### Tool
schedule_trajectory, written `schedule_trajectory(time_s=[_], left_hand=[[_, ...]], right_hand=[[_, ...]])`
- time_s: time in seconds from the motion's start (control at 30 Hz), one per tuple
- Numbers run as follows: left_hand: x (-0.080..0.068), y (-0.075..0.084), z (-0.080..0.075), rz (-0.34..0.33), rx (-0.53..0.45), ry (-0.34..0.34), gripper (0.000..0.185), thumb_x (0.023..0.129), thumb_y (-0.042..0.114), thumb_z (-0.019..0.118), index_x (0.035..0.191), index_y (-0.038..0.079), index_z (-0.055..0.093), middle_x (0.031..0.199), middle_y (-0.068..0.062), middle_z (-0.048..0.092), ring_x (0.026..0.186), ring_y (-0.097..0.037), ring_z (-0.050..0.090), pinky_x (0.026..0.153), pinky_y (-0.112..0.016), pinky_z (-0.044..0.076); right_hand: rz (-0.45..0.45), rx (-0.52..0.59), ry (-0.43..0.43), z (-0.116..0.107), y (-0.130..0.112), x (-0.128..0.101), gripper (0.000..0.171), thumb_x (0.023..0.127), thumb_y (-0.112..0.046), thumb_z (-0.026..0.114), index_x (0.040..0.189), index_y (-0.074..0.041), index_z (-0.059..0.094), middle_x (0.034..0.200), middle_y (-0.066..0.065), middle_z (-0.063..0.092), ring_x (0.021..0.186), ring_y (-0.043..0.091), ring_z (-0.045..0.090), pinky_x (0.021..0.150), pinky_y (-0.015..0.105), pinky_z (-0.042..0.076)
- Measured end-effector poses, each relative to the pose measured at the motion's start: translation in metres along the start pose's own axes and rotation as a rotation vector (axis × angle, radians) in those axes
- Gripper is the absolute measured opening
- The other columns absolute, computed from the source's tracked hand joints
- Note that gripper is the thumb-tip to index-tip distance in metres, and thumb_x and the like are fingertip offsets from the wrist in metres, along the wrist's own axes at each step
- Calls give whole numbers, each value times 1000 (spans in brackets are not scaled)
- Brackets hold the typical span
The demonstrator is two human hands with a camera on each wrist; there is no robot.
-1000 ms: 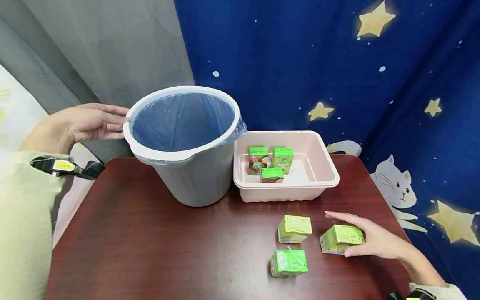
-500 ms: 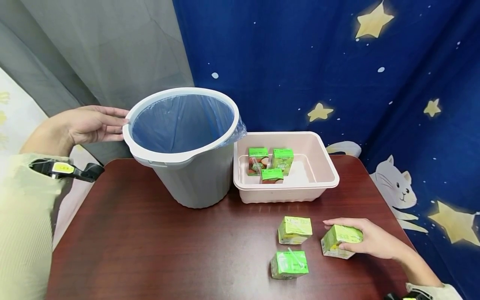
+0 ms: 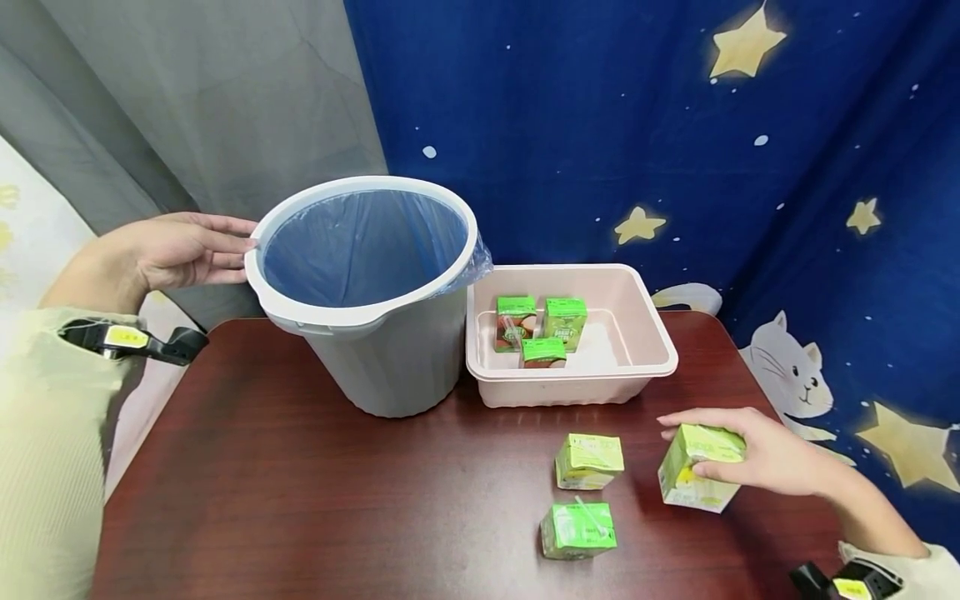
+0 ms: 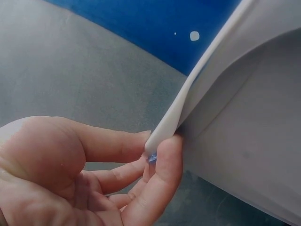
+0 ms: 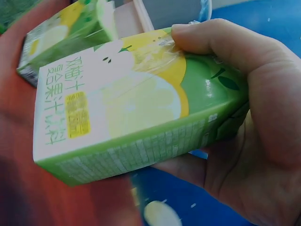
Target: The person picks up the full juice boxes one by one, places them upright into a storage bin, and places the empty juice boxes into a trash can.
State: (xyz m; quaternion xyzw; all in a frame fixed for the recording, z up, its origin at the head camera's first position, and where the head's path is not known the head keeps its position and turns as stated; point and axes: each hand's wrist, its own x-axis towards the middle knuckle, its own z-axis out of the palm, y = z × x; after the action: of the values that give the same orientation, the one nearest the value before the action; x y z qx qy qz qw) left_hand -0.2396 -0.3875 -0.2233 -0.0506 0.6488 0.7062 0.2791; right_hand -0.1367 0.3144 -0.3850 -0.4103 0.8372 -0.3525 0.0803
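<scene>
My left hand point(image 3: 176, 250) pinches the pale rim of a grey trash bin point(image 3: 390, 367) between thumb and fingers, as the left wrist view shows at the bin's rim point(image 4: 171, 115). A blue plastic liner point(image 3: 360, 242) covers the bin's inside. On the right, my right hand point(image 3: 772, 454) grips a yellow-green juice box point(image 3: 697, 475), thumb on the near side and fingers on the far side. The right wrist view shows this juice box point(image 5: 127, 108) with fruit pictures, tilted and off the table. Two more juice boxes stand to its left, one yellow-green point(image 3: 589, 462) and one bright green point(image 3: 577, 531).
Right of the bin stands a pale pink plastic tub point(image 3: 570, 387) with three juice boxes in its left part. All of it is on a dark red-brown table point(image 3: 337, 500). A grey curtain point(image 3: 255, 100) and a blue starry curtain point(image 3: 570, 125) hang behind.
My right hand has closed round the right-hand juice box and raised it off the table, slightly to the right. My left hand stays at the bin's rim.
</scene>
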Motion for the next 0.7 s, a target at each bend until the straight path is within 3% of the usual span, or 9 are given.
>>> schedule_trajectory(time_s=[0.27, 0.47, 0.7], left_hand=[[0, 1, 1, -5, -14, -10, 35, 105, -3, 47, 105, 15, 77, 100, -6, 77, 90, -17, 75, 82, -36, 60], [2, 0, 0, -6, -21, -17, 36, 106, -4, 46, 105, 15, 76, 100, -6, 77, 90, -17, 75, 81, -36, 61], [1, 0, 0, -9, -23, -46, 39, 107, -4, 42, 106, 14, 76, 101, -6, 77, 92, -17, 75, 82, -34, 61]], right_hand=[[61, -144, -16, -37, -39, 23, 54, 88, -15, 82, 137, -24, 63, 109, -13, 71, 83, 2, 62, 67, 21, 51], [51, -117, -19, -62, -60, 47, 54, 86, -11, 82, 137, -16, 62, 99, -8, 70, 70, 3, 64, 58, 22, 52], [41, -146, -40, -83, -86, 85, 54, 88, -11, 80, 138, -23, 63, 112, -8, 68, 75, 6, 63, 60, 24, 53]])
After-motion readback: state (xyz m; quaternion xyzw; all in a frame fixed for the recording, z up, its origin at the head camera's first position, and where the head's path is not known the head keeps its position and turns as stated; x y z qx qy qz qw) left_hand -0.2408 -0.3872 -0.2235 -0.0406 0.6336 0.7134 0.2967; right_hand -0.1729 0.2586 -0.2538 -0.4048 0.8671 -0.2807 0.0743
